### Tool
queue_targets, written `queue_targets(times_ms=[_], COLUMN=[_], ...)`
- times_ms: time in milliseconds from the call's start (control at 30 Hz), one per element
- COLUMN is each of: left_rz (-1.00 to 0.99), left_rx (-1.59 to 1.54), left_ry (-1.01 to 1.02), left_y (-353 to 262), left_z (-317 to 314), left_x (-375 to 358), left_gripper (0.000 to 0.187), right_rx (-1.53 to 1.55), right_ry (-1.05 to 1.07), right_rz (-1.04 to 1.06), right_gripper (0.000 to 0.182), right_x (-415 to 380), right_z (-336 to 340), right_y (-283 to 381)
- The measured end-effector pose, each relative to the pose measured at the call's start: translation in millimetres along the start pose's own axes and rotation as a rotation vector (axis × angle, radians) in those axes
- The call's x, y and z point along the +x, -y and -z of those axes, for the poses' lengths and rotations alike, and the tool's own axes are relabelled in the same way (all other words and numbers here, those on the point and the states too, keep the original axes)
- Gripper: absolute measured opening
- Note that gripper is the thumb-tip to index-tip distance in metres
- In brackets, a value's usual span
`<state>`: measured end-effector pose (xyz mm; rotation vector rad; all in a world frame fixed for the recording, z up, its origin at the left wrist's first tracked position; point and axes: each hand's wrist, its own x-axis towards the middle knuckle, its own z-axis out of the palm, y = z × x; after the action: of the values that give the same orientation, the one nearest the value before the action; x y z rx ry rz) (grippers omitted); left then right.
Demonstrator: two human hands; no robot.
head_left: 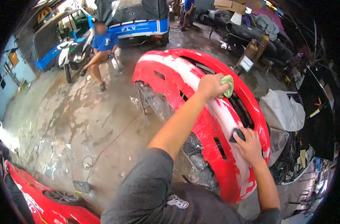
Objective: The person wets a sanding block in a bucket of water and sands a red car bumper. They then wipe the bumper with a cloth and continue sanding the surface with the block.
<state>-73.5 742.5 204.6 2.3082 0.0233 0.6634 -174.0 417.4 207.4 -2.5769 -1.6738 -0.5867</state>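
A red car bumper (211,149) with a long whitish, patchy band lies across a stand in front of me. My left hand (211,86) is closed around a light green cloth (226,86) over the upper part of the band. Lower down, my right hand (250,145) grips a small black block (238,134), probably a sanding block, which rests against the pale strip. The underside of the block is hidden.
A seated person in a blue shirt (104,43) is at the back left, near a white scooter (67,50) and a blue vehicle (140,28). A red car (46,201) stands lower left. A cable (114,141) crosses the wet-looking floor. Plastic-wrapped items (282,110) lie right.
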Motion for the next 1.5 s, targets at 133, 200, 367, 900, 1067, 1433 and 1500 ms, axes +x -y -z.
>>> queue_targets(times_ms=[133, 200, 367, 900, 1067, 1433, 1500], left_rz=[-0.026, -0.004, -0.008, -0.643, -0.643, -0.399, -0.414], left_rx=[-0.032, -0.057, -0.049, -0.008, -0.073, -0.308, -0.292], left_ry=[-0.042, -0.029, -0.025, 0.184, 0.134, 0.254, 0.225], left_y=[5, 5, 5, -63, -49, -146, -153], left_z=[-2, 2, -1, -33, -56, 6, -7], left_x=[-2, -1, -4, -98, -88, -51, -45], left_gripper=[0.056, 0.057, 0.058, 0.066, 0.059, 0.046, 0.046], right_rx=[0.004, 0.033, 0.038, 0.078, 0.084, 0.119, 0.085], right_ry=[-0.109, -0.132, -0.071, -0.172, -0.184, -0.109, -0.096], right_rz=[0.036, 0.014, -0.123, -0.491, -0.475, -0.416, -0.380], right_gripper=[0.053, 0.053, 0.053, 0.053, 0.052, 0.055, 0.050], right_x=[108, 128, 45, -57, -57, 12, 67], right_z=[-27, -32, -21, -19, -21, 2, -30], right_y=[3, 6, 6, 30, 28, 23, 4])
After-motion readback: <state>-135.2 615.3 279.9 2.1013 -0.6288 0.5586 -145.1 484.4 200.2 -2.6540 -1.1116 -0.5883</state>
